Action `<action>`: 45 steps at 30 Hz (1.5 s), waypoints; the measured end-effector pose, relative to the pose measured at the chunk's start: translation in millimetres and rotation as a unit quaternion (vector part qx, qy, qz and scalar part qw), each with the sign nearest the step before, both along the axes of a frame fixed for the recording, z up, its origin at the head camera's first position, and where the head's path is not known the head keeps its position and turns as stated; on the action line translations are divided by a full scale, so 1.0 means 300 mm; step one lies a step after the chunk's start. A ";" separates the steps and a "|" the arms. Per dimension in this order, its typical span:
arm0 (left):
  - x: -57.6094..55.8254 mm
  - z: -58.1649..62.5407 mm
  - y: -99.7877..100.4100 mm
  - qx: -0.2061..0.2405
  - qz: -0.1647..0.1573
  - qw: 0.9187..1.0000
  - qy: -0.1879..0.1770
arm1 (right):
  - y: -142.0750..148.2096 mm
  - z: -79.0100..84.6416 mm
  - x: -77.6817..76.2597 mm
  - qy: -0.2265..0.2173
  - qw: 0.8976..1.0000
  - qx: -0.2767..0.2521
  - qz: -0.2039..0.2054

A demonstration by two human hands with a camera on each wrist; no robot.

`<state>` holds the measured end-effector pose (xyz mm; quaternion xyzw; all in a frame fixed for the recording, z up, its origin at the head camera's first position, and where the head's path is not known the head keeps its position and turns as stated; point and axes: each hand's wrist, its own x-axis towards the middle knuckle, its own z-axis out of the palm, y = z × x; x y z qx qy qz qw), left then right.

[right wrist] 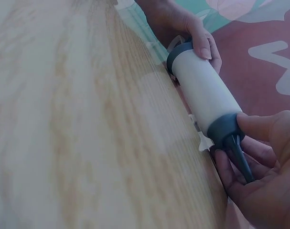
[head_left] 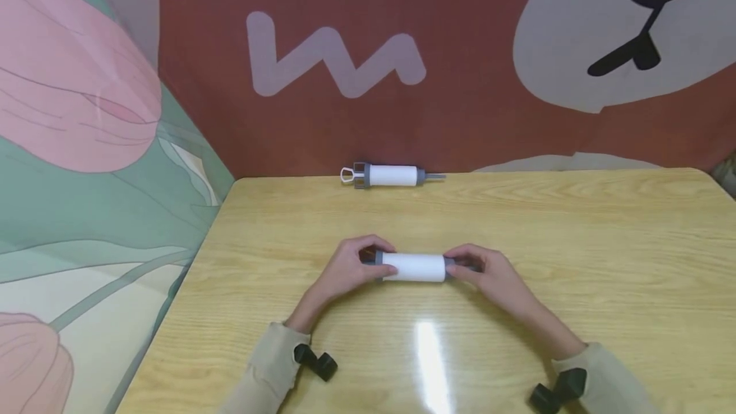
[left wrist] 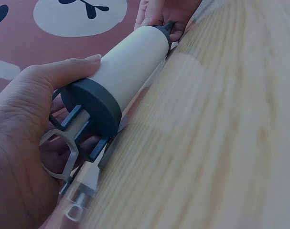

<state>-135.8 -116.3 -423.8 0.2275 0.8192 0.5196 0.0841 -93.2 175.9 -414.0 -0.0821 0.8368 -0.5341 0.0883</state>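
A thick syringe (head_left: 413, 268) with a white barrel and dark grey end caps lies sideways between the hands, close over the table. At its handle end, the left hand (head_left: 351, 267) grips the barrel beside the grey cap, thumb on the white part. The left wrist view shows a pale plunger ring (left wrist: 63, 157) and grey finger loops sticking out by that palm. My right hand (head_left: 489, 271) holds the opposite grey cap (right wrist: 225, 129) between thumb and fingers. Its tapered grey nozzle (right wrist: 240, 160) points in toward the right palm.
A second syringe (head_left: 393, 175) of the same kind lies along the back edge of the wooden table (head_left: 287, 216), nozzle to the right. Behind the table hangs a printed reddish-brown cloth (head_left: 460, 114). A floral-printed cloth (head_left: 103, 209) is at the left.
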 end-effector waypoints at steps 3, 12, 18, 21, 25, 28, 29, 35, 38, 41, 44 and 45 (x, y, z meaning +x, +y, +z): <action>0.001 0.000 -0.001 0.003 0.008 1.000 -0.008 | -0.001 0.001 -0.003 -0.003 1.000 0.004 -0.003; -0.001 -0.006 -0.008 0.002 -0.002 1.000 -0.029 | 0.007 -0.006 -0.005 -0.030 0.999 0.009 -0.030; -0.013 -0.004 -0.023 -0.031 -0.048 0.998 -0.017 | 0.011 -0.009 -0.011 -0.051 0.997 -0.027 -0.043; -0.013 0.001 -0.026 -0.040 -0.058 0.997 -0.015 | 0.014 -0.011 -0.013 -0.059 0.996 -0.043 -0.046; -0.009 0.010 -0.022 -0.031 -0.045 0.998 -0.024 | 0.017 -0.009 -0.013 -0.071 0.994 -0.063 -0.052; -0.005 0.012 -0.019 -0.023 -0.032 0.999 -0.031 | 0.019 -0.006 -0.011 -0.072 0.993 -0.069 -0.056; -0.004 0.012 -0.019 -0.022 -0.028 0.999 -0.033 | 0.019 -0.004 -0.011 -0.070 0.993 -0.070 -0.057; 0.000 0.009 -0.019 -0.009 -0.017 0.998 -0.051 | 0.018 0.003 -0.006 -0.063 0.993 -0.074 -0.065; 0.001 0.014 -0.019 -0.001 -0.016 0.998 -0.059 | 0.018 0.003 -0.006 -0.057 0.994 -0.069 -0.065; -0.001 0.015 -0.020 0.004 -0.014 0.998 -0.061 | 0.016 0.007 -0.004 -0.050 0.995 -0.063 -0.065; -0.003 0.015 -0.022 0.010 -0.014 0.998 -0.061 | 0.014 0.013 -0.001 -0.041 0.995 -0.065 -0.062; -0.003 0.016 -0.023 0.012 -0.015 0.998 -0.060 | 0.014 0.015 0.000 -0.037 0.995 -0.068 -0.060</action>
